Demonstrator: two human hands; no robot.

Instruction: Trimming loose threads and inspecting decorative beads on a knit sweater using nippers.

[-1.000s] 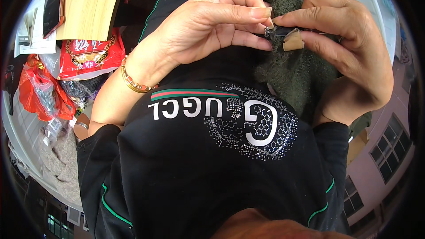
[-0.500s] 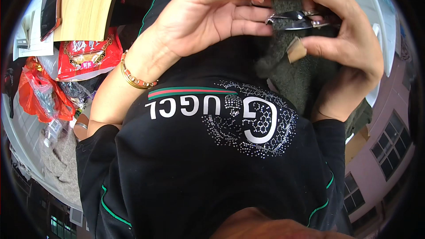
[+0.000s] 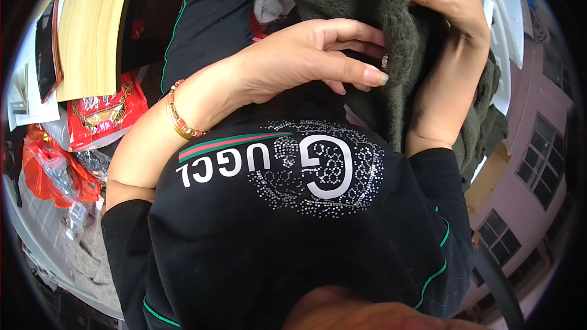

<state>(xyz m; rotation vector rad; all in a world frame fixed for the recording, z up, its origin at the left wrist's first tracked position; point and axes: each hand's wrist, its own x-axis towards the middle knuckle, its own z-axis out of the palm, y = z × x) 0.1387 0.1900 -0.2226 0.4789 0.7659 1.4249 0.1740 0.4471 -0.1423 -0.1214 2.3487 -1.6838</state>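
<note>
The garment (image 3: 400, 43) is dark green, the shirt (image 3: 293, 244) mostly black.

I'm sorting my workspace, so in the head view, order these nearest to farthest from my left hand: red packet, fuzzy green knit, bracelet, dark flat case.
1. Fuzzy green knit, just right of the left hand.
2. Bracelet, worn left of that hand.
3. Red packet, left of the bracelet.
4. Dark flat case, far upper left.

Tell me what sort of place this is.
Probably an informal outdoor spot beside a building, though I can't be sure: a pink wall with windows stands at the right, and a red packet lies among everyday belongings at the left.
</note>
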